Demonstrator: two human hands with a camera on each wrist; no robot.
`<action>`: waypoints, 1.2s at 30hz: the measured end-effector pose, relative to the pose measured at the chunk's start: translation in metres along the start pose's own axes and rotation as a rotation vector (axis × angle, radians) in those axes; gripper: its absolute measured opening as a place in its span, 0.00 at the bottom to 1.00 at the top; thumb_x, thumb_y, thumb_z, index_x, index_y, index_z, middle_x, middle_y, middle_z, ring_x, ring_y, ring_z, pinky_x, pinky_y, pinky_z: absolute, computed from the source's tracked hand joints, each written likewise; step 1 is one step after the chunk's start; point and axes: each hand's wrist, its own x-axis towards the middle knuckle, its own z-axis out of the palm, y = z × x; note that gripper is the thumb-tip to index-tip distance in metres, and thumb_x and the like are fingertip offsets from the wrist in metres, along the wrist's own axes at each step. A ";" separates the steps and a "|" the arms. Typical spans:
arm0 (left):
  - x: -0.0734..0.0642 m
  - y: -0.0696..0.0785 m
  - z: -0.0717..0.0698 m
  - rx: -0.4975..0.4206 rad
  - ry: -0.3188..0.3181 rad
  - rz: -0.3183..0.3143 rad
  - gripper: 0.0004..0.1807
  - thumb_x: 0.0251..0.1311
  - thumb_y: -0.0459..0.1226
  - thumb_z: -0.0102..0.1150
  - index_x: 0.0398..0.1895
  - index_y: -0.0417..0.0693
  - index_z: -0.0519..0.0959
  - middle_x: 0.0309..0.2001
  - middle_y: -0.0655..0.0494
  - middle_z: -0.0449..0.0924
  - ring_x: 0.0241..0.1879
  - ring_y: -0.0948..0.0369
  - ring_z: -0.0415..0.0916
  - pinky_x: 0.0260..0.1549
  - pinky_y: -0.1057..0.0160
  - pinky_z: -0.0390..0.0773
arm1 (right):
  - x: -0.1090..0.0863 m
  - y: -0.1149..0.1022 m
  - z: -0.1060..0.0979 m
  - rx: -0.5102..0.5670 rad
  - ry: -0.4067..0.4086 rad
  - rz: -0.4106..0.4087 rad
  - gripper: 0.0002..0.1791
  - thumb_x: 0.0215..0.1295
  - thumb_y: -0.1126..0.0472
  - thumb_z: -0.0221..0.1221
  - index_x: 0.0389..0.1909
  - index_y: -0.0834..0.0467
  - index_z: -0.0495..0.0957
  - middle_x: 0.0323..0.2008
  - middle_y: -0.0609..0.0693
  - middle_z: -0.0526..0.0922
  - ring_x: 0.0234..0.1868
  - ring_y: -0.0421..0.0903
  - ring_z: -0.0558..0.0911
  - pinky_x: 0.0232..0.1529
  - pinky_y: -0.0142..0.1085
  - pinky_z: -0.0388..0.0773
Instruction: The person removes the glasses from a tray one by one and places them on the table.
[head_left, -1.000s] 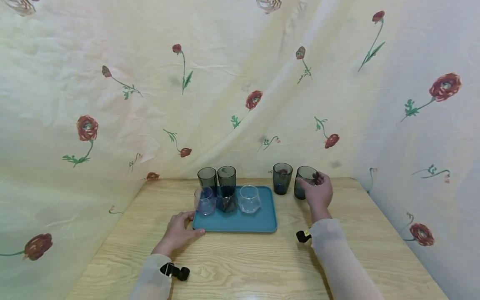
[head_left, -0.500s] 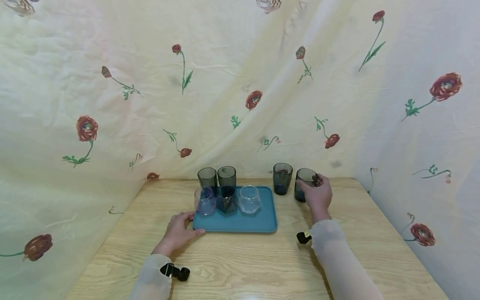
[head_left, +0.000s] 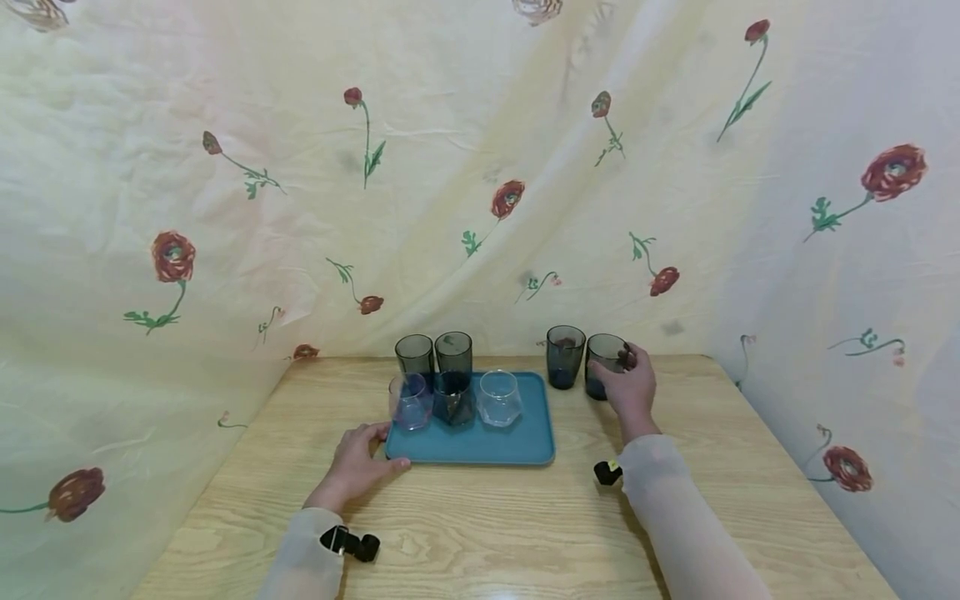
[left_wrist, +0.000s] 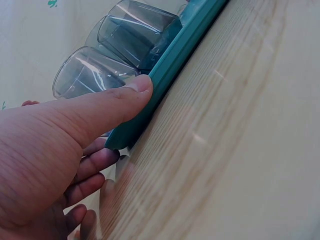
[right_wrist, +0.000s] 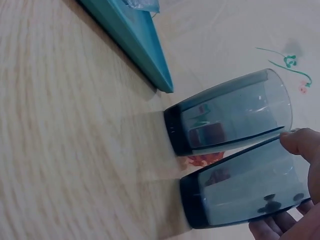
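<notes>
My right hand grips a smoky grey tumbler around its upper side, thumb on one side and fingers on the other. This tumbler stands upright near the table's back right. Just left of it is a matching grey tumbler, and the two sit very close in the right wrist view. My left hand holds the front left corner of a blue tray, thumb on the front rim and fingers along the side. On the tray stand a pinkish clear glass, a dark short glass and a clear faceted glass.
Two more tall grey tumblers, one on the left and one on the right, stand behind the short glasses. A flowered cloth hangs behind the wooden table and along both sides.
My right hand has brought its grey tumbler slightly forward, then left, closer to the neighbouring tumbler. The left hand and the tray have stayed in place.
</notes>
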 end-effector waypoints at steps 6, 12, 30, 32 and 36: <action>0.000 -0.003 0.001 -0.003 -0.004 -0.009 0.45 0.52 0.54 0.81 0.71 0.46 0.76 0.53 0.55 0.78 0.60 0.49 0.68 0.64 0.39 0.67 | 0.005 0.005 0.002 -0.041 -0.019 0.006 0.51 0.62 0.51 0.75 0.80 0.58 0.59 0.73 0.61 0.68 0.73 0.60 0.67 0.71 0.53 0.66; 0.002 -0.004 0.001 -0.002 -0.001 0.000 0.45 0.52 0.55 0.81 0.71 0.46 0.76 0.54 0.54 0.79 0.60 0.49 0.68 0.65 0.38 0.67 | 0.008 0.002 0.004 -0.036 -0.015 -0.014 0.48 0.63 0.54 0.75 0.79 0.59 0.60 0.72 0.61 0.69 0.72 0.60 0.68 0.71 0.53 0.67; 0.001 -0.001 -0.001 -0.007 -0.007 -0.005 0.45 0.52 0.54 0.81 0.71 0.45 0.76 0.53 0.55 0.79 0.60 0.49 0.68 0.65 0.39 0.67 | 0.016 -0.001 0.004 -0.078 -0.024 -0.025 0.47 0.64 0.55 0.73 0.78 0.60 0.61 0.71 0.64 0.70 0.72 0.62 0.68 0.70 0.55 0.67; 0.001 0.000 -0.001 -0.005 -0.008 -0.005 0.45 0.52 0.54 0.81 0.71 0.45 0.76 0.53 0.54 0.79 0.60 0.49 0.68 0.64 0.39 0.67 | 0.016 -0.001 0.004 -0.077 -0.024 -0.026 0.46 0.64 0.56 0.73 0.78 0.60 0.61 0.71 0.65 0.70 0.72 0.61 0.68 0.70 0.55 0.66; 0.000 0.001 -0.002 -0.008 -0.010 -0.007 0.45 0.52 0.53 0.82 0.71 0.44 0.76 0.53 0.54 0.79 0.60 0.48 0.68 0.64 0.39 0.67 | 0.016 -0.001 0.003 -0.074 -0.028 -0.035 0.47 0.64 0.55 0.74 0.78 0.60 0.61 0.70 0.65 0.70 0.72 0.62 0.68 0.70 0.55 0.66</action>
